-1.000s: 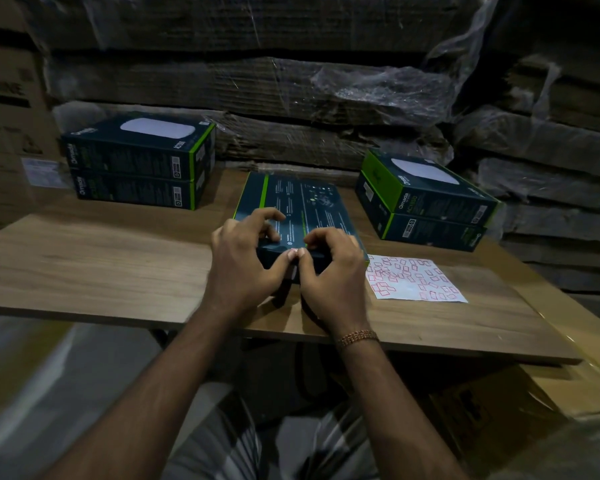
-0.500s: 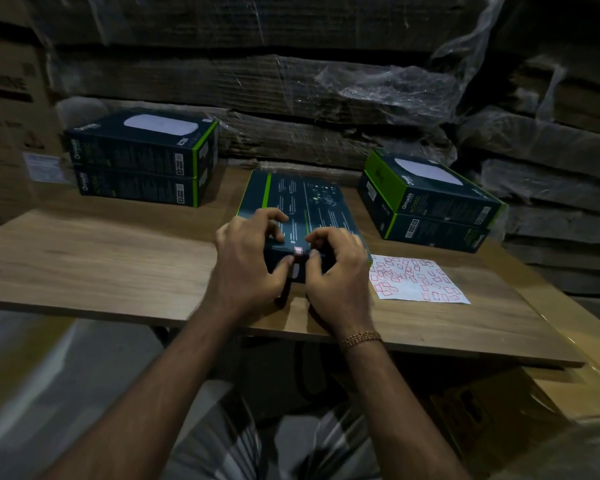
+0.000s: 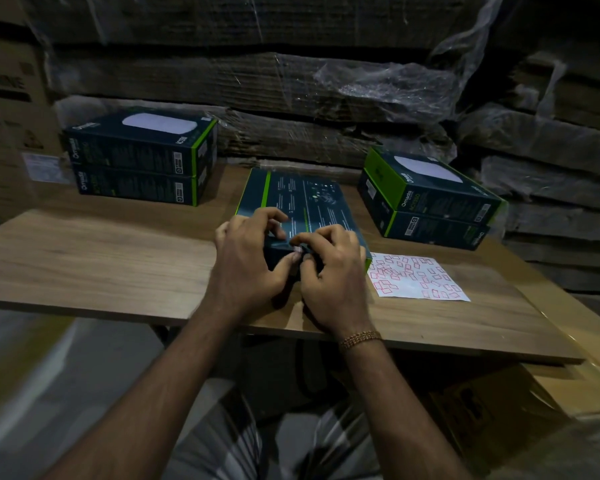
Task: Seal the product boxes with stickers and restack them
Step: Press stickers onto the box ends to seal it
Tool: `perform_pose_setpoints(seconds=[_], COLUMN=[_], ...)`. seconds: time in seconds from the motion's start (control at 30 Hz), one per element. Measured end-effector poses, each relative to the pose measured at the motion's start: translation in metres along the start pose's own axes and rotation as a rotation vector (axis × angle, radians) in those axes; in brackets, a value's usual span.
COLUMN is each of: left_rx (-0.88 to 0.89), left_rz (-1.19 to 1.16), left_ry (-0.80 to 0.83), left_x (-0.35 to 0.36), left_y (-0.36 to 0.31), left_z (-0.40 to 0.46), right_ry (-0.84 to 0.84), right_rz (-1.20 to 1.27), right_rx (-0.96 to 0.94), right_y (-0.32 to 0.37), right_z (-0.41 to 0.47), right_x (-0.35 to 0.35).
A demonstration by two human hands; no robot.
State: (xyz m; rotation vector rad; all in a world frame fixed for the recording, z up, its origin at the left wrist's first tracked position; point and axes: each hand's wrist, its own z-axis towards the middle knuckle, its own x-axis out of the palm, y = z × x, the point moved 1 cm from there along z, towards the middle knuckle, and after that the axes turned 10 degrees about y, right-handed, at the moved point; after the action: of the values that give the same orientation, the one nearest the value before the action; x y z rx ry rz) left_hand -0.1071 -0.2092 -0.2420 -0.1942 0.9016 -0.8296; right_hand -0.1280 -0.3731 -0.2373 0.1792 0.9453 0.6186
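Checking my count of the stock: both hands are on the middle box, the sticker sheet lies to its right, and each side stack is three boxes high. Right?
Not quite. In the head view the left stack and right stack are each two boxes high. Both the left hand and right hand are on the middle box, with the sticker sheet to its right.

A dim warehouse: tall stacks of plastic-wrapped flattened brown cardboard [image 3: 257, 77] rise behind a wood-grain board [image 3: 94, 265] carrying piled dark-green product boxes [image 3: 139, 157].

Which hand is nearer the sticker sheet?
Right. The right hand sits just beside the sticker sheet; the left hand is farther off, beyond the right.
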Motion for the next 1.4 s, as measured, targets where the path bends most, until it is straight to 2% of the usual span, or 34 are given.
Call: perform_pose_setpoints(seconds=[0.23,0.47,0.77,1.23,1.4], left_rx=[-0.027,-0.009,-0.010,0.001,-0.003], left_rz=[0.003,-0.031,-0.013,-0.074,-0.076], left_ry=[-0.035,0.015,-0.025,0.026,0.027], left_x=[0.0014,-0.0003,-0.0002,-0.0048,-0.0051], left_y=[-0.0021,-0.0001,-0.0039,-0.0045,-0.0062], left_z=[0.0028,0.0013,0.0003,-0.0026,-0.0022], right_ry=[-0.073,-0.076,-0.066,-0.057,0.033], right_rz=[0.158,0.105,0.103,-0.011,-0.099], right_rx=[0.005,-0.015,-0.021,-0.041,-0.020], right_y=[-0.0050,-0.0070,-0.0065,0.0000,0.0012], right_z=[0.0013,0.0018,0.0002,-0.0042,-0.0029], right_x=[0.0014,0.0048,0.0028,-0.0005,0.0001])
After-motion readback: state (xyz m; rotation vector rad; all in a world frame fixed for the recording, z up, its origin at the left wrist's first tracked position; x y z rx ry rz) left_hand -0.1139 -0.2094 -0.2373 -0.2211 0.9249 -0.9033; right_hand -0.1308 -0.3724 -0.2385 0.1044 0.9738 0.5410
